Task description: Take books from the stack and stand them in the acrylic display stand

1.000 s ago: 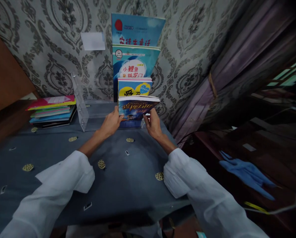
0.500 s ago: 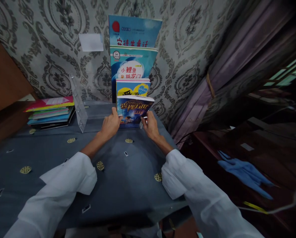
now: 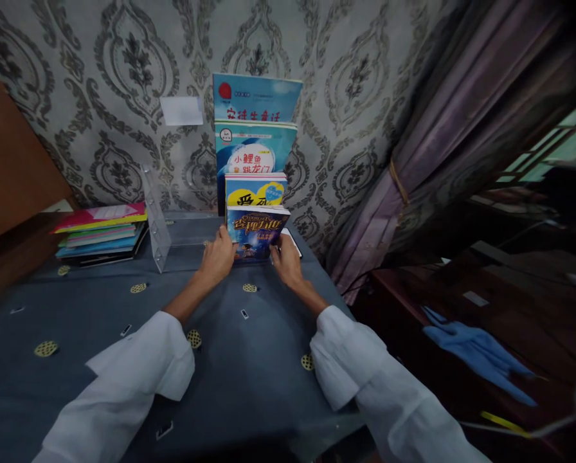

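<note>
A dark blue book (image 3: pixel 256 233) with gold lettering stands upright at the front of a stepped row of books. My left hand (image 3: pixel 218 257) grips its left edge, and my right hand (image 3: pixel 286 258) grips its right edge. Right behind it stands a blue and yellow book (image 3: pixel 255 191). Farther back are a teal book (image 3: pixel 281 151) and, tallest of all, a blue book (image 3: pixel 259 96). A clear acrylic rack (image 3: pixel 153 218) with a see-through side panel extends to the left of the books. The lower fingers of both hands are partly hidden.
A pile of books and folders (image 3: pixel 102 235) lies left of the rack on the grey patterned tablecloth (image 3: pixel 249 360). Patterned wallpaper (image 3: pixel 350 96) rises behind, with a white card (image 3: pixel 182 110) in front of it. On the right are a tied curtain (image 3: pixel 379 199) and a blue cloth (image 3: pixel 478 354).
The dark blue book has come in closer against the row and sits straighter, both hands moving with it. The whole view has shifted, so the scene appears lower.
</note>
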Demonstrator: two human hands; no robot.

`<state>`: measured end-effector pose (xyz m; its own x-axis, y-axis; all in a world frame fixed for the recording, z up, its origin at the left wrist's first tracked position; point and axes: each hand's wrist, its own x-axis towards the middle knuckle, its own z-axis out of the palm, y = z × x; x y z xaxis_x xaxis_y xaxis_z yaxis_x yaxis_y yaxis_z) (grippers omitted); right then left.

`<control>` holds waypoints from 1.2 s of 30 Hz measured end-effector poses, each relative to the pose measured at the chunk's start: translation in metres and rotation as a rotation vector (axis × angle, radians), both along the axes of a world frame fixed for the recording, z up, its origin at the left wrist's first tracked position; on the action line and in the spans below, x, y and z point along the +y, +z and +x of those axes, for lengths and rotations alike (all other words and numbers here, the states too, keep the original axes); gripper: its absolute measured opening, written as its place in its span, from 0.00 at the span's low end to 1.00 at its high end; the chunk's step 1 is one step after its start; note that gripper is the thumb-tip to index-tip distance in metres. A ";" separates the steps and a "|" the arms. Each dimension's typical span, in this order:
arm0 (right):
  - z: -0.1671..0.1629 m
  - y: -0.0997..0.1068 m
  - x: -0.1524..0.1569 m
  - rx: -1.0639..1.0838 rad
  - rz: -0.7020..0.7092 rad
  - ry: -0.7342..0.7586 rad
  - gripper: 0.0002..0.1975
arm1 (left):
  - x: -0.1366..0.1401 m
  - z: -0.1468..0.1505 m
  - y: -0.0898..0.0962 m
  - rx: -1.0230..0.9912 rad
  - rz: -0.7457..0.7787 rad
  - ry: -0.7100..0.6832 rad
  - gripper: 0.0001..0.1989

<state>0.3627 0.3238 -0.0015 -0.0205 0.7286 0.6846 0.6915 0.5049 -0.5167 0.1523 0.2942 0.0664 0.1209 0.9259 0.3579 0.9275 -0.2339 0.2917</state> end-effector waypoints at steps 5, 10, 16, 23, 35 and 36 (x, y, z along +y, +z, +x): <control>-0.004 -0.003 -0.003 0.043 0.025 -0.007 0.15 | 0.000 -0.001 -0.004 -0.036 -0.031 -0.006 0.27; -0.008 -0.002 -0.005 0.121 0.044 -0.017 0.21 | 0.002 -0.003 -0.008 -0.059 -0.057 -0.019 0.33; -0.011 0.002 0.004 0.174 -0.002 -0.062 0.24 | 0.002 -0.003 -0.004 -0.041 -0.089 -0.015 0.33; -0.015 0.004 0.007 0.202 -0.019 -0.082 0.22 | 0.003 0.000 -0.002 0.031 -0.111 0.009 0.32; -0.024 0.001 0.006 0.131 0.033 -0.177 0.23 | 0.009 0.001 -0.008 0.114 -0.077 -0.004 0.31; -0.025 0.001 0.006 0.125 0.037 -0.185 0.23 | 0.009 0.000 -0.008 0.114 -0.077 -0.006 0.31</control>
